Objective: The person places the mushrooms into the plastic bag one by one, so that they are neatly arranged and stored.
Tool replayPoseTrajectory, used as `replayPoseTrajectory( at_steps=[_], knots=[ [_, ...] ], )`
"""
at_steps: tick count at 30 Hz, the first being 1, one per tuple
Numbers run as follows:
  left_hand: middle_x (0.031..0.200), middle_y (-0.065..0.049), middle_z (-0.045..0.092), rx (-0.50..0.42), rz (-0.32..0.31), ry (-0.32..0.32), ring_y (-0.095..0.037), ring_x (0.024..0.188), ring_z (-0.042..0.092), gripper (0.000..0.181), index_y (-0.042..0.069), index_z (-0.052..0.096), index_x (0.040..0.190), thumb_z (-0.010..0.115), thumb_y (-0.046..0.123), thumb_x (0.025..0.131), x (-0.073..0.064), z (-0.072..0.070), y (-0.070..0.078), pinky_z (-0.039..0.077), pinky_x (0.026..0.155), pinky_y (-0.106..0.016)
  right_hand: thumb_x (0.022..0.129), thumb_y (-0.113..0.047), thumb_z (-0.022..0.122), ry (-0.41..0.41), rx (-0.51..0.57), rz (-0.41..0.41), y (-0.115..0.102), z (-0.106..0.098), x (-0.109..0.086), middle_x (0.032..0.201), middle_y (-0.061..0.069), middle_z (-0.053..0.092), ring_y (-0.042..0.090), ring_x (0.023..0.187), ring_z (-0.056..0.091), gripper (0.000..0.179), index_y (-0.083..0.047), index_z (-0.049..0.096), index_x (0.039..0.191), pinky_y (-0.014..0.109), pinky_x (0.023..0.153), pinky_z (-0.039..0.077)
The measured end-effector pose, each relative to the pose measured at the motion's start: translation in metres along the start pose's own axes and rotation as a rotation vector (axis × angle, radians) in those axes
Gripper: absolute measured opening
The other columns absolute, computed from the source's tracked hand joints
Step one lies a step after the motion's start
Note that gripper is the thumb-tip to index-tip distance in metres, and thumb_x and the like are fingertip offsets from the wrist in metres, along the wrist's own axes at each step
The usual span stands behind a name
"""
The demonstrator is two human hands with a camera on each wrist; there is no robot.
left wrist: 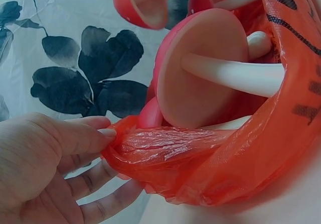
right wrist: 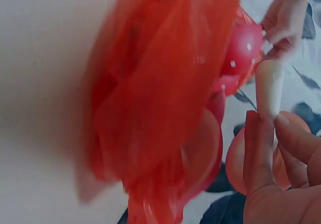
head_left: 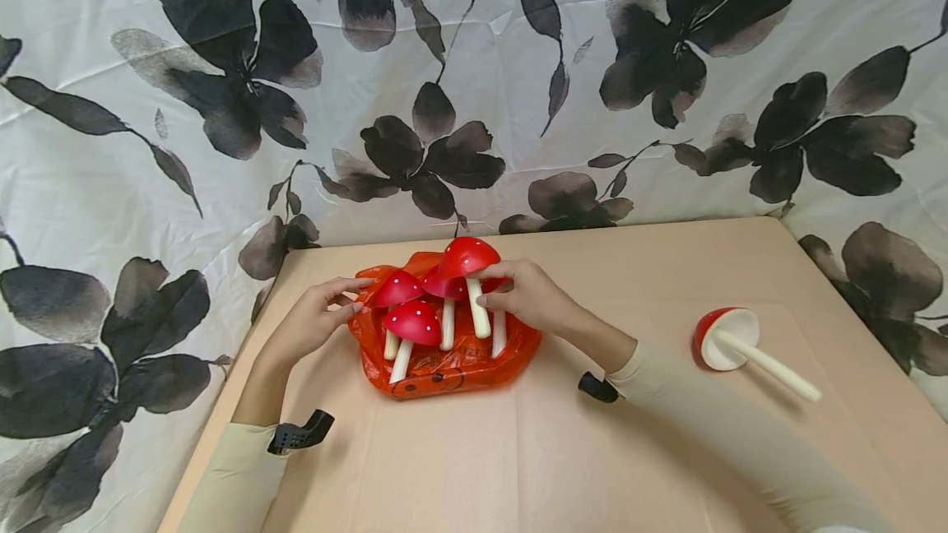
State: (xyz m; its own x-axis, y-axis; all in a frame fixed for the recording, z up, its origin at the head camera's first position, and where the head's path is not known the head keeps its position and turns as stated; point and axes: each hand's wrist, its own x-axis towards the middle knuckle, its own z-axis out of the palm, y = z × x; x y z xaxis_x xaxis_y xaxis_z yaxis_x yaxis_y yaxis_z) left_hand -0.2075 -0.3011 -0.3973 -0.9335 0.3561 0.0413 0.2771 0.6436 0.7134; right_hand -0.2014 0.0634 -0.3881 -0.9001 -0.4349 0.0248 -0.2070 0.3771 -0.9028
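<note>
A red plastic bag [head_left: 459, 381] sits on the table with several toy mushrooms in it, their red caps dotted white and their stems pale. My left hand [head_left: 314, 321] pinches the bag's rim at its left side; the left wrist view shows thumb and finger on the crumpled plastic edge, beside a mushroom [left wrist: 203, 68] lying inside. With my right hand [head_left: 536, 296] I hold one mushroom [head_left: 471, 257] by its stem, above the others at the bag's back right. In the right wrist view the stem end [right wrist: 270, 86] sticks out past thumb and fingers.
One more toy mushroom [head_left: 729, 340] lies on its side at the right of the table [head_left: 474, 467], stem toward the lower right. Behind the table hangs a white cloth [head_left: 533, 105] with dark flowers. A black strap piece [head_left: 299, 434] is on the left wrist.
</note>
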Motion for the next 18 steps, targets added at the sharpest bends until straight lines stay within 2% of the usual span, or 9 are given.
replayPoseTrajectory(
  at_steps=[5, 9, 13, 15, 18],
  knots=[
    [0.127, -0.014, 0.067, -0.009, 0.007, 0.0, -0.031, 0.108, 0.06, 0.039, 0.008, 0.065, 0.136, 0.063, 0.002, 0.097, 0.0, 0.001, 0.0, 0.052, 0.082, -0.025, 0.089, -0.007, 0.078, -0.001, -0.035, 0.04, -0.001, 0.019, 0.0, 0.127, 0.008, 0.065, 0.026, 0.093, 0.067, 0.038, -0.013, 0.073, 0.126, 0.031, 0.077, 0.06],
    [0.126, -0.014, 0.067, 0.0, 0.01, 0.004, -0.031, 0.106, 0.061, 0.039, 0.008, 0.065, 0.136, 0.064, 0.002, 0.097, 0.0, 0.001, 0.0, 0.052, 0.08, -0.025, 0.09, -0.006, 0.076, -0.031, -0.015, 0.05, 0.001, 0.029, -0.002, 0.127, 0.013, 0.063, 0.028, 0.082, 0.069, 0.039, -0.012, 0.072, 0.128, 0.039, 0.068, 0.061],
    [0.128, -0.015, 0.066, -0.005, 0.007, 0.009, -0.031, 0.106, 0.061, 0.04, 0.009, 0.065, 0.136, 0.063, 0.002, 0.097, -0.001, 0.001, 0.0, 0.052, 0.079, -0.025, 0.091, -0.007, 0.075, -0.083, 0.051, 0.076, 0.002, 0.033, -0.004, 0.127, 0.016, 0.061, 0.044, 0.065, 0.067, 0.043, -0.013, 0.068, 0.133, 0.053, 0.061, 0.058],
    [0.129, -0.015, 0.066, -0.011, 0.005, 0.01, -0.031, 0.107, 0.061, 0.04, 0.009, 0.065, 0.136, 0.063, 0.002, 0.097, -0.001, 0.001, 0.0, 0.053, 0.079, -0.024, 0.092, -0.007, 0.074, -0.108, 0.079, 0.084, 0.003, 0.034, -0.006, 0.128, 0.016, 0.061, 0.047, 0.066, 0.066, 0.044, -0.013, 0.067, 0.135, 0.056, 0.061, 0.057],
    [0.129, -0.015, 0.066, -0.01, 0.002, 0.012, -0.031, 0.107, 0.06, 0.04, 0.009, 0.065, 0.136, 0.063, 0.002, 0.097, -0.001, 0.0, 0.0, 0.053, 0.079, -0.024, 0.092, -0.007, 0.073, -0.131, 0.096, 0.087, 0.004, 0.034, -0.007, 0.127, 0.014, 0.064, 0.043, 0.075, 0.069, 0.043, -0.014, 0.067, 0.134, 0.056, 0.063, 0.057]
  ],
)
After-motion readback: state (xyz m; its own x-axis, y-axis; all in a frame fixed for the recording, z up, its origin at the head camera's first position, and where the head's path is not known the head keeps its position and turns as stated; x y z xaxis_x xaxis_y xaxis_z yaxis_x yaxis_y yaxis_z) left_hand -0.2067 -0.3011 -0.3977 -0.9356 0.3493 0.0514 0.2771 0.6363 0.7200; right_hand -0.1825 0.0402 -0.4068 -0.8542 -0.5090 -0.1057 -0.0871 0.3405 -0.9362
